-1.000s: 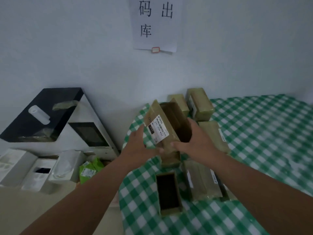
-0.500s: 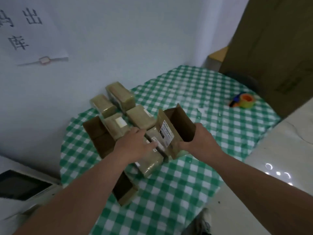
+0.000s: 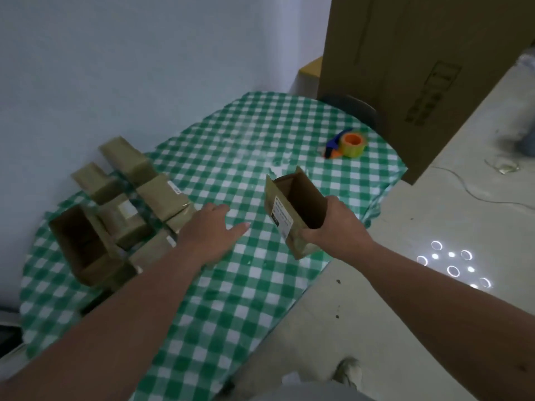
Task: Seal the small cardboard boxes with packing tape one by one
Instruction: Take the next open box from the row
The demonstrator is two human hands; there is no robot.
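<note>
Right hand (image 3: 335,227) grips an open small cardboard box (image 3: 292,209), white label facing left, held tilted just above the green-checked tablecloth (image 3: 231,299). Left hand (image 3: 208,235) hovers flat, fingers spread and relaxed, holding nothing, beside the cluster of taped boxes (image 3: 139,198). Orange tape dispenser (image 3: 348,144) sits well apart, near the table's far edge.

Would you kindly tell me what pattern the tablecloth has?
The tablecloth is a green-and-white check, clearest in the head view.

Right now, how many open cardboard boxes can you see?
2. One open box is gripped by the right hand above the table; another open box lies at the left end of the pile. Others may be hidden behind the left arm.
</note>
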